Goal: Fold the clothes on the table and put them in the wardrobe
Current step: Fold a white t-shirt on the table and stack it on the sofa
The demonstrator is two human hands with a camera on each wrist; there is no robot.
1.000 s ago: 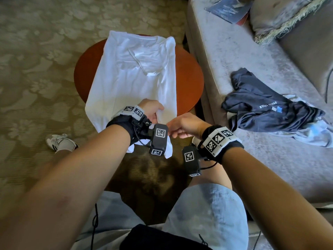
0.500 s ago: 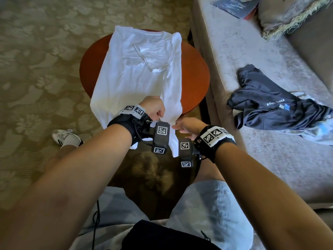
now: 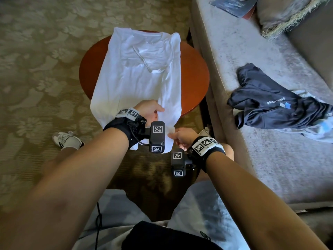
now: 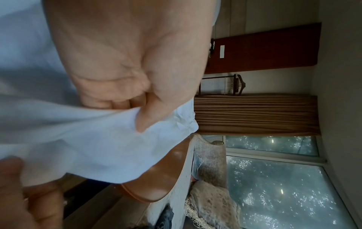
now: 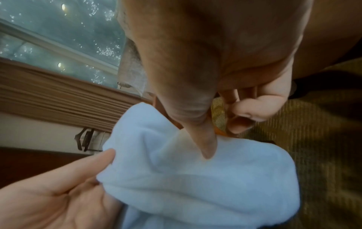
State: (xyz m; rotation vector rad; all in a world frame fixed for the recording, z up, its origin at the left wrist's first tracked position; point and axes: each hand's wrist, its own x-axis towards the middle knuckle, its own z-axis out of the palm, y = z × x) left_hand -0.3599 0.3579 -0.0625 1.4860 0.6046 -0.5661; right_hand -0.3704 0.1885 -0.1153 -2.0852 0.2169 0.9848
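A white shirt [image 3: 140,73] lies flat on a round red-brown table [image 3: 194,74], its near hem hanging off the front edge. My left hand [image 3: 153,110] grips the hem near its middle; in the left wrist view the thumb and curled fingers of the left hand [image 4: 137,111] pinch a fold of the shirt [image 4: 98,147]. My right hand [image 3: 177,138] is lower and to the right, holding the hanging corner. The right wrist view has the right hand [image 5: 207,145] with its thumb on the shirt [image 5: 195,186], the index finger hidden behind the cloth.
A grey sofa [image 3: 234,51] runs along the right, close to the table. On it lie dark crumpled clothes [image 3: 270,105], a booklet [image 3: 232,4] and a fringed cushion [image 3: 281,13]. My feet in white shoes [image 3: 66,139] stand on patterned carpet under the table's near side.
My right hand has moved down and left to the shirt's hanging corner. My left hand has kept its grip on the hem. The shirt on the table has not shifted.
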